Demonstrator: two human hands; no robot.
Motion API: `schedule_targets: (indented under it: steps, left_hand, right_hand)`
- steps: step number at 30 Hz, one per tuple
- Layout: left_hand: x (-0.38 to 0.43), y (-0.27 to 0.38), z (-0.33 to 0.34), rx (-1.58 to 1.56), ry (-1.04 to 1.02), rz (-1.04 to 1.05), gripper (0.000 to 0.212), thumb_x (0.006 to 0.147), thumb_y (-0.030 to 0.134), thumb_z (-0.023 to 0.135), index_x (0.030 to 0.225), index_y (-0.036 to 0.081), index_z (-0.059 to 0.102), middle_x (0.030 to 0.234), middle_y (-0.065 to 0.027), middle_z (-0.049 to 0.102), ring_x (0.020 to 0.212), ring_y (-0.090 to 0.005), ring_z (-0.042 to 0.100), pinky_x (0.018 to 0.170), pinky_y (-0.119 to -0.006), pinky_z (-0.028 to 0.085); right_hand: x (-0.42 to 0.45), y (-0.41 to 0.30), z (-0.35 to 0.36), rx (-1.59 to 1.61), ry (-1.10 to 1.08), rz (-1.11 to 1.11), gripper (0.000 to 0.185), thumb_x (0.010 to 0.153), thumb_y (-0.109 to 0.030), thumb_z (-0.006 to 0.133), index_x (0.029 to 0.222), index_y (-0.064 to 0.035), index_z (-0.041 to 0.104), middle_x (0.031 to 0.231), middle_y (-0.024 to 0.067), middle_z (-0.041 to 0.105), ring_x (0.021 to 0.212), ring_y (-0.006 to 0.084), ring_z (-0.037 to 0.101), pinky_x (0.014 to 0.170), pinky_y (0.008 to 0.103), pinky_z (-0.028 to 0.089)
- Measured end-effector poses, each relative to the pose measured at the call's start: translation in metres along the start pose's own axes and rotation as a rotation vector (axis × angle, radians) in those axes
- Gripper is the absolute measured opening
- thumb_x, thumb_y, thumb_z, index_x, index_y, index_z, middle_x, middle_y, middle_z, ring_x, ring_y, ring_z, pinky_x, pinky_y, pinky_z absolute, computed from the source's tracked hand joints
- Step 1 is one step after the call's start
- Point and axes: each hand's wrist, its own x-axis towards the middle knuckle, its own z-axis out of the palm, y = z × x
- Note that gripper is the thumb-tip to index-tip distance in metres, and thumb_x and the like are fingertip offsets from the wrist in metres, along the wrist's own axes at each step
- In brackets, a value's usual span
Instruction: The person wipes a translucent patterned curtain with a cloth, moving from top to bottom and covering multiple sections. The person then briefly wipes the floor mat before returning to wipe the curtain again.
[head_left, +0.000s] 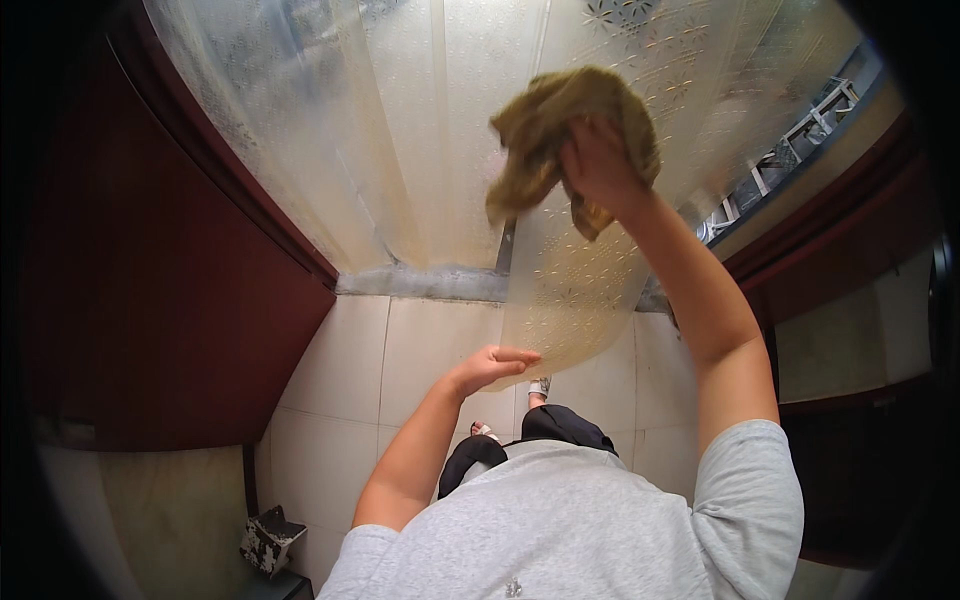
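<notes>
Translucent plastic strips with an embossed flower pattern hang across a doorway in front of me. My right hand is raised and holds a bunched olive-brown cloth against or just over the upper part of one plastic strip. Lower down, my left hand is at that strip's bottom end, which curves towards me. Its fingers lie along the strip's edge, and the thumb's grip is partly hidden. Folds of the cloth hang below my right hand and look blurred.
Dark red door panels or frames stand at the left and right. A grey threshold crosses the pale tiled floor. A worn, dark-patched object is at the lower left. White-framed items show outside at the right.
</notes>
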Motion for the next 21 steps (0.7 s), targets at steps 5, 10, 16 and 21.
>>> schedule_targets:
  steps: [5,10,16,21]
  left_hand:
    - [-0.015,-0.052,0.001,-0.168,0.043,-0.010,0.027,0.082,0.016,0.054,0.104,0.000,0.054,0.104,-0.0085,0.056,0.099,-0.0166,0.052,0.086,-0.030,0.040]
    - [-0.020,-0.048,0.005,-0.224,0.228,-0.021,0.030,0.083,0.016,0.052,0.109,0.001,0.050,0.101,-0.0082,0.057,0.096,-0.0170,0.053,0.084,-0.029,0.042]
    - [-0.027,-0.067,0.011,-0.205,0.310,-0.088,0.030,0.084,0.014,0.049,0.113,0.005,0.048,0.098,-0.0080,0.059,0.091,-0.0161,0.056,0.077,-0.027,0.044]
    - [-0.032,-0.054,0.021,-0.218,0.382,-0.038,0.024,0.085,0.017,0.047,0.106,0.006,0.050,0.095,-0.0068,0.060,0.087,-0.0141,0.058,0.072,-0.026,0.045]
  right_hand:
    - [-0.012,-0.002,0.033,-0.172,-0.245,0.099,0.025,0.077,-0.022,0.043,0.091,-0.0036,0.053,0.092,0.0153,0.051,0.090,0.0314,0.046,0.080,0.0407,0.036]
    - [-0.136,-0.034,0.116,-0.009,-0.795,-0.408,0.019,0.073,-0.012,0.044,0.082,0.0000,0.056,0.093,0.0165,0.050,0.090,0.0282,0.046,0.082,0.0390,0.036]
    - [-0.200,-0.095,0.120,0.507,-0.869,-0.146,0.022,0.074,-0.014,0.047,0.086,0.0022,0.056,0.092,0.0134,0.053,0.089,0.0299,0.050,0.082,0.0370,0.038]
    - [-0.069,-0.041,0.092,0.050,-1.030,-0.198,0.020,0.072,-0.009,0.044,0.076,-0.0009,0.061,0.089,0.0162,0.057,0.093,0.0277,0.051,0.084,0.0342,0.040]
